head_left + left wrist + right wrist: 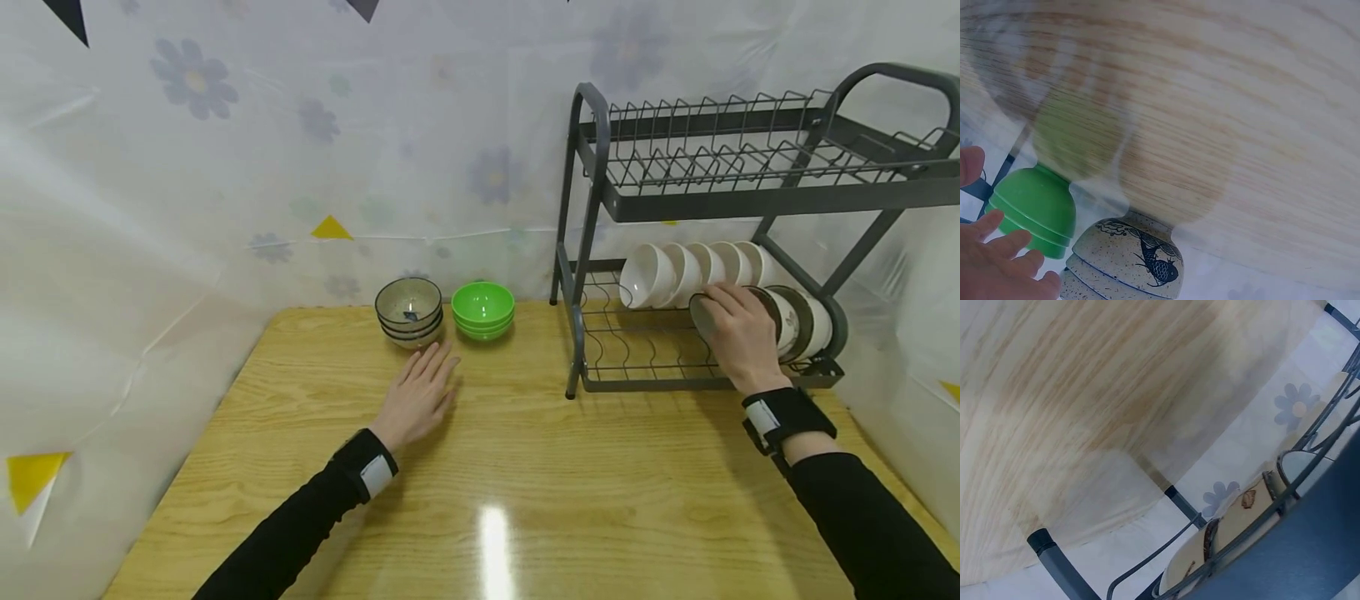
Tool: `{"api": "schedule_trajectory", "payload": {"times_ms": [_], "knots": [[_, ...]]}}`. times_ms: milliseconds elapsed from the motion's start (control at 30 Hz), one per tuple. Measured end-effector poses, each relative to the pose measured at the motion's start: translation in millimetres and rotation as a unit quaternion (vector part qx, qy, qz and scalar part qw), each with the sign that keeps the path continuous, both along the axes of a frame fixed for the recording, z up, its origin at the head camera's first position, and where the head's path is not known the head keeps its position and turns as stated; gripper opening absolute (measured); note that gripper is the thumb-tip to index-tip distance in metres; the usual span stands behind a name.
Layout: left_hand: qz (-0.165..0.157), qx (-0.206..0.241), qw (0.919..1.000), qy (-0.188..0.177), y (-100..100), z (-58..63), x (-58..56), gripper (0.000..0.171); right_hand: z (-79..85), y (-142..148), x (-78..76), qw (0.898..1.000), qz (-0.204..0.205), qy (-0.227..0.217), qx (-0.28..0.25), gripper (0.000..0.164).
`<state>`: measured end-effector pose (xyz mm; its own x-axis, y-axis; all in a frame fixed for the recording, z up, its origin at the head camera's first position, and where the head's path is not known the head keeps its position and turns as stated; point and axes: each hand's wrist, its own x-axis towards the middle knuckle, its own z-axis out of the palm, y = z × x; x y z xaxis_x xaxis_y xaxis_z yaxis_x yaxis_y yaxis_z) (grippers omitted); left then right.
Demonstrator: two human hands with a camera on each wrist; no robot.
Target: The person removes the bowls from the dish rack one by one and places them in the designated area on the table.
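Near the back edge of the pale wooden table (525,450) I see a stack of speckled grey, dark-rimmed bowls (408,303) beside stacked bright green bowls (483,304); the left hand (416,396) is just in front, open, fingers straight, holding nothing. Toward the table's right edge, the right hand (738,337), fingers curled, grips a round, dark-rimmed bowl (701,319) along the lower front edge of the dark metal rack (720,205).

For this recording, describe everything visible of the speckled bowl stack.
The speckled bowl stack stands upright on the table, left of the green bowls in the head view. Three nested, pale, ceramic-looking bowls show dark rims; one bears a blue fish outside. The left hand is close; contact is unclear.
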<state>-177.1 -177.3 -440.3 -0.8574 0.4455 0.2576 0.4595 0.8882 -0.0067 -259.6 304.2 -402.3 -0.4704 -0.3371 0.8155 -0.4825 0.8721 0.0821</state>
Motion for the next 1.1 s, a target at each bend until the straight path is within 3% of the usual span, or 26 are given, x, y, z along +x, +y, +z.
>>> {"api": "schedule_trajectory", "payload": {"times_ms": [200, 333, 433, 533, 667, 800, 1033, 1100], "knots": [[0.001, 0.003, 1.0, 0.004, 1, -0.5, 0.1, 0.054, 0.2, 0, -1.0, 0.998, 0.02, 0.054, 0.01, 0.032], [0.002, 0.002, 1.0, 0.003, 1, -0.5, 0.4, 0.054, 2.8, -1, -0.1, 0.997, 0.04, 0.071, -0.011, 0.036], [0.002, 0.003, 1.0, -0.003, 1, 0.2, 1.3, 0.055, 5.0, -5, 2.5, 0.995, 0.056, 0.054, -0.065, 0.041], [0.003, 0.004, 0.9999, -0.011, 2, 0.8, 1.5, 0.055, 7.7, -8, 5.3, 0.986, 0.071, 0.023, -0.147, 0.044], [0.005, 0.005, 0.9995, -0.031, 4, 2.6, 1.8, 0.055, 11.6, -13, 9.0, 0.961, 0.087, -0.006, -0.261, 0.044], [-0.005, 0.019, 0.9991, -0.038, 7, 4.1, 2.5, 0.054, 15.2, -16, 15.2, 0.933, 0.07, -0.033, -0.35, 0.045], [-0.014, 0.025, 0.9994, -0.018, 9, 5.3, 3.0, 0.053, 22.3, -22, 25.0, 0.868, 0.028, -0.135, -0.478, 0.051], [-0.016, 0.028, 0.9993, -0.018, 9, 6.4, 3.5, 0.053, 24.9, -25, 26.6, 0.843, 0.014, -0.167, -0.511, 0.051]]}}
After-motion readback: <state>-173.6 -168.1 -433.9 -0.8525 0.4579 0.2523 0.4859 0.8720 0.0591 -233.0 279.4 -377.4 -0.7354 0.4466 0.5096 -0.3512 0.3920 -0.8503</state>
